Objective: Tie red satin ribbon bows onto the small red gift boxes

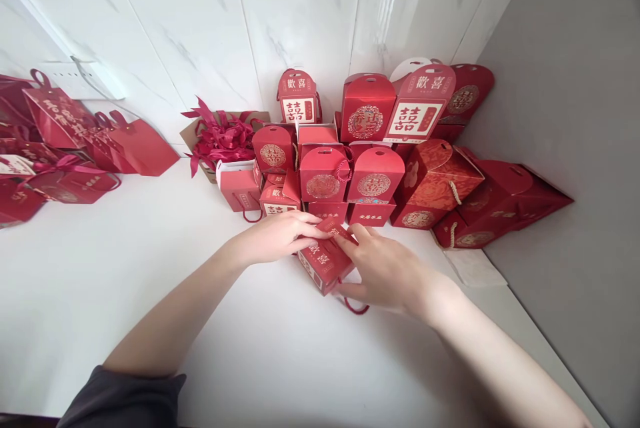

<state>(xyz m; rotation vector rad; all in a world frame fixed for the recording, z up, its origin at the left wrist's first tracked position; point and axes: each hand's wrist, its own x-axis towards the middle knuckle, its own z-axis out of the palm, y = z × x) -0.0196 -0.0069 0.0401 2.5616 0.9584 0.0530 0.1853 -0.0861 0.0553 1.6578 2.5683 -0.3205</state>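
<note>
A small red gift box [327,258] with gold and white characters sits on the white tabletop, turned at an angle, with its top folded over. My left hand [280,236] reaches in from the left, its thumb and fingertips gripping the far left edge of the box's top. On the other side, my right hand [387,265] grips the box, fingers on the top and thumb low by the near right side. A dark red cord handle [356,308] loops out beneath my right hand onto the table. The fingertips partly cover the top flaps.
Stacked red gift boxes [373,181] stand behind my hands against the tiled wall [300,8]. A cardboard box [193,138] of crimson ribbons [223,138] is left of them. More red bags [137,148] lie far left, below a socket [87,78]. A grey panel [575,115] bounds the right.
</note>
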